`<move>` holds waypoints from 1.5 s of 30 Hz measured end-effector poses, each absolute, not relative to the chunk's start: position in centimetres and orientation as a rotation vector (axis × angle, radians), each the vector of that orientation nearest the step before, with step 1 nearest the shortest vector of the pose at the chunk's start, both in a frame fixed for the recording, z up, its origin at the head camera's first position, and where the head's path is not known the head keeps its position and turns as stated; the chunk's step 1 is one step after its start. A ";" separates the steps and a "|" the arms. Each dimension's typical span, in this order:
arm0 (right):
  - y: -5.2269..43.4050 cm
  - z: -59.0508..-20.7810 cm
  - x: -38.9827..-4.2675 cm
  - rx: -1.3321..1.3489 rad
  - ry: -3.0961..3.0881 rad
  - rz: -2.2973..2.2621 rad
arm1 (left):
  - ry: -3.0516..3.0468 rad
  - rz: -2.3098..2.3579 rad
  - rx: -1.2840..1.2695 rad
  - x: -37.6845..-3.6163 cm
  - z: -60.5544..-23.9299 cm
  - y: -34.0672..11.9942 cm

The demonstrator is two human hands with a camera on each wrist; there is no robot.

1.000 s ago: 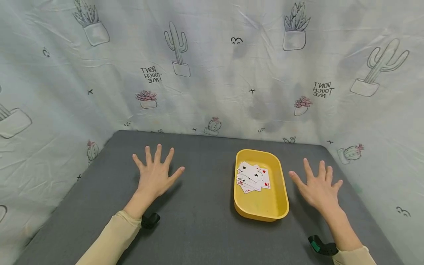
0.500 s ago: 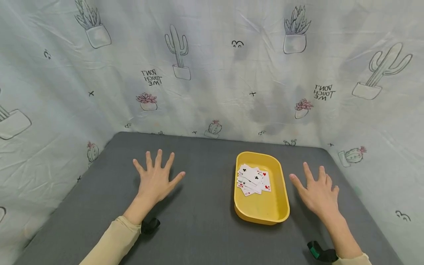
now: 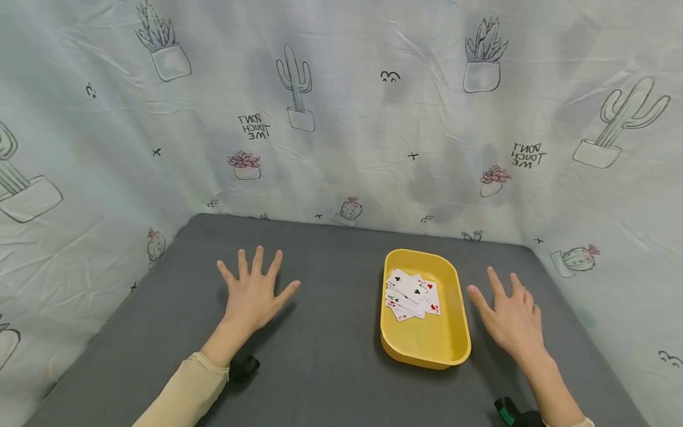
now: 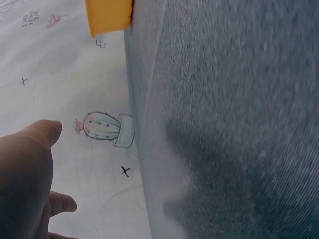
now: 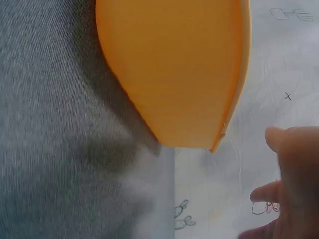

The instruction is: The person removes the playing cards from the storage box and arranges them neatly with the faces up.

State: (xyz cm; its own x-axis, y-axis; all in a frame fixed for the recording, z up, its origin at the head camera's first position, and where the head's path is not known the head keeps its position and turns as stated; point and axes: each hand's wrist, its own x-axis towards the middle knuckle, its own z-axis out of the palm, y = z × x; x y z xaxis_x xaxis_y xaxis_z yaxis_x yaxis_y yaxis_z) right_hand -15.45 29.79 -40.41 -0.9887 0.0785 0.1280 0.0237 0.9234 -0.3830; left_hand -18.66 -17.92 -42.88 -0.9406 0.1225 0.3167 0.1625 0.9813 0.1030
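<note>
Lying inside the yellow tray, the playing cards are looking light, bendy and slippery, their edges probably offering the best pinch. The left hand is hovering, fingers spread, over the table; the right hand, partly spread, is hovering beside the tray. The right wrist view is showing the tray's outer wall; only the head view is showing the cards.

The tray sits on the tabletop, just left of the right hand and well right of the left hand. In it, cards lie along the side nearer the left hand, overlapping. Beyond both hands, behind the tabletop, hangs the cloth.
</note>
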 end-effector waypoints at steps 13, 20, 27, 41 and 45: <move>28.2 -39.7 -14.7 -0.146 -2.814 1.426 | -2.859 -0.341 -0.345 -17.2 -42.0 -15.4; 28.2 -40.0 -15.0 -0.200 -2.752 1.635 | -2.828 -0.596 -0.461 -16.8 -41.7 -12.9; 27.6 -40.5 -15.8 -0.203 -2.729 1.731 | -2.800 -0.818 -0.543 -16.7 -41.0 -10.2; 28.2 -40.4 -15.9 -0.216 -2.737 1.824 | -2.757 -1.105 -0.604 -17.1 -39.6 -5.4; 28.3 -40.5 -16.0 -0.217 -2.741 1.830 | -2.694 -1.307 -0.624 -17.6 -39.1 -3.6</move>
State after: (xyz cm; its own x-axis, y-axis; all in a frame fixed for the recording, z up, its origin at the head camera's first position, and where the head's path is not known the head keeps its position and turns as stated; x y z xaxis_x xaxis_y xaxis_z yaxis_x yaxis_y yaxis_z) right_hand -15.97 28.33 -40.47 -0.9784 0.0193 -0.2057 0.1974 0.3816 -0.9030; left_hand -17.55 -3.58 -39.11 -0.9136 0.3234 0.2466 0.3939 0.5525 0.7346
